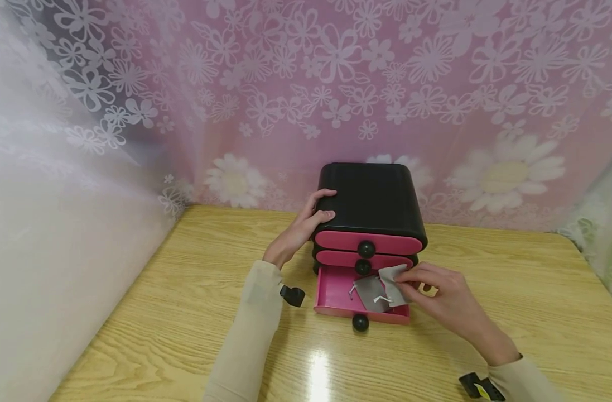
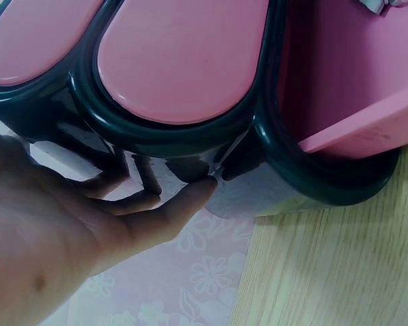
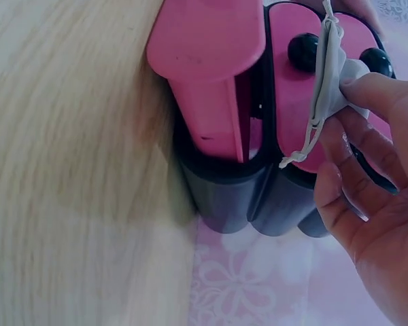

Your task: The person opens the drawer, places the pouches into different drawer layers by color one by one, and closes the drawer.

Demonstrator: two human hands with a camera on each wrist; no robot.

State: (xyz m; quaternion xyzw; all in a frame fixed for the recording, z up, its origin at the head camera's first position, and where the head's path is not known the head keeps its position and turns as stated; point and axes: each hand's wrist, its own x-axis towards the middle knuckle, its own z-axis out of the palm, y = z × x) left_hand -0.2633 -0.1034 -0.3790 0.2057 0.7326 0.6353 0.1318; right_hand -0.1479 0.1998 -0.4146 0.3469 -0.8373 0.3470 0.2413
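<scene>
A black desktop drawer unit (image 1: 368, 195) with pink drawer fronts stands on the table. My left hand (image 1: 298, 229) rests against its left side, with fingertips on the top edge; the left wrist view shows fingers touching the glossy side wall. The bottom drawer (image 1: 333, 287) is pulled out. Inside it lies a dark grey drawstring pouch (image 1: 370, 293). My right hand (image 1: 443, 293) pinches a light grey drawstring pouch (image 3: 328, 78) between thumb and fingers, over the drawer's right side. The pouch's pale cord hangs from it.
Two upper drawers, with black round knobs (image 1: 366, 249), are closed. The pulled-out drawer's own knob (image 1: 360, 322) faces the near side. A wood-grain table (image 1: 185, 312) lies underneath, with a pink floral curtain (image 1: 285, 100) behind.
</scene>
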